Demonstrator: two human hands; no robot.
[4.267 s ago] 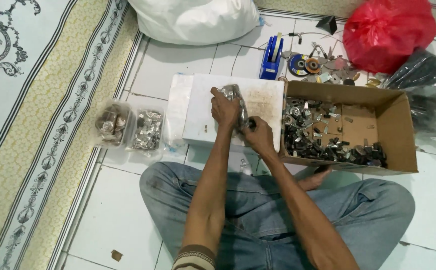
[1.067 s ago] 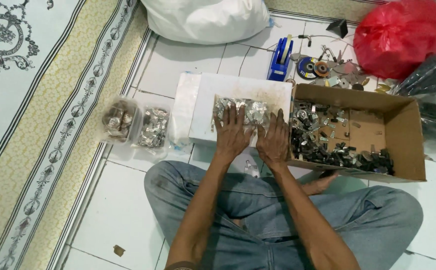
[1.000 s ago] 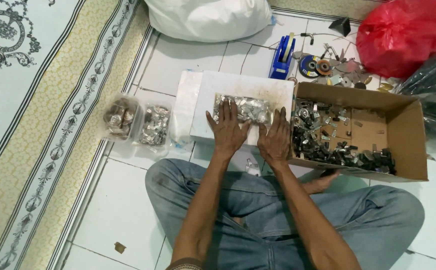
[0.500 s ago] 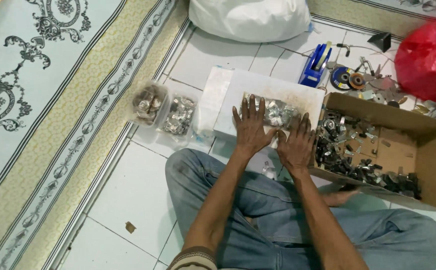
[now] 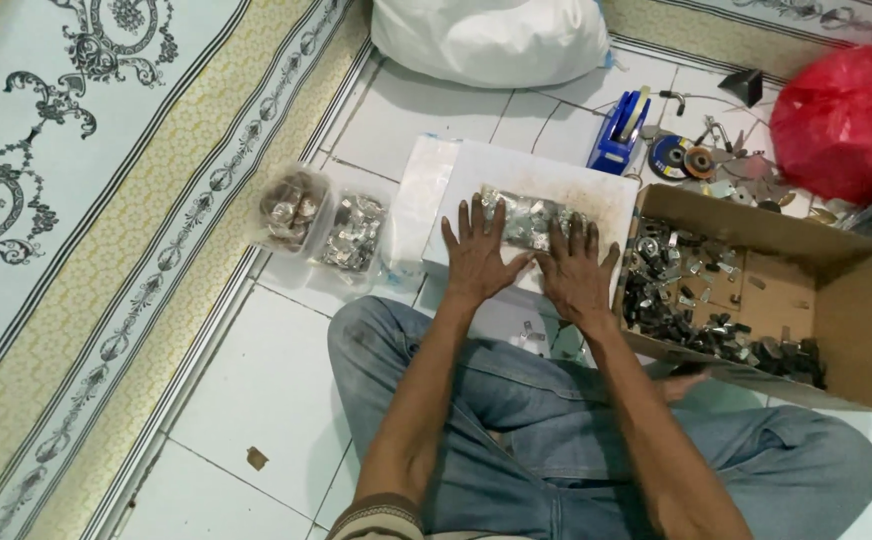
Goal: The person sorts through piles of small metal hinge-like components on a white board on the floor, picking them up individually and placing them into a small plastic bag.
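My left hand (image 5: 477, 258) and my right hand (image 5: 577, 272) lie flat, fingers spread, on a white board (image 5: 596, 190) on the tiled floor. Both press on a clear plastic bag of small metal parts (image 5: 528, 214) that lies across the board just beyond my fingertips. Neither hand grips anything. To the right, touching the board's edge, stands an open cardboard box (image 5: 836, 300) with several loose metal parts (image 5: 671, 300) along its near and left sides. My legs in blue jeans are crossed below.
Two clear bags of small parts (image 5: 321, 222) lie left of the board. A blue tape dispenser (image 5: 618, 135), grinding discs (image 5: 684, 158), a white sack (image 5: 491, 38) and a red plastic bag (image 5: 846, 115) sit at the back. A patterned carpet (image 5: 86, 180) runs along the left.
Earlier both hands held the bag of parts up above the board. The bag came down onto the board and my hands now lie flat on it; the camera view shifted left.
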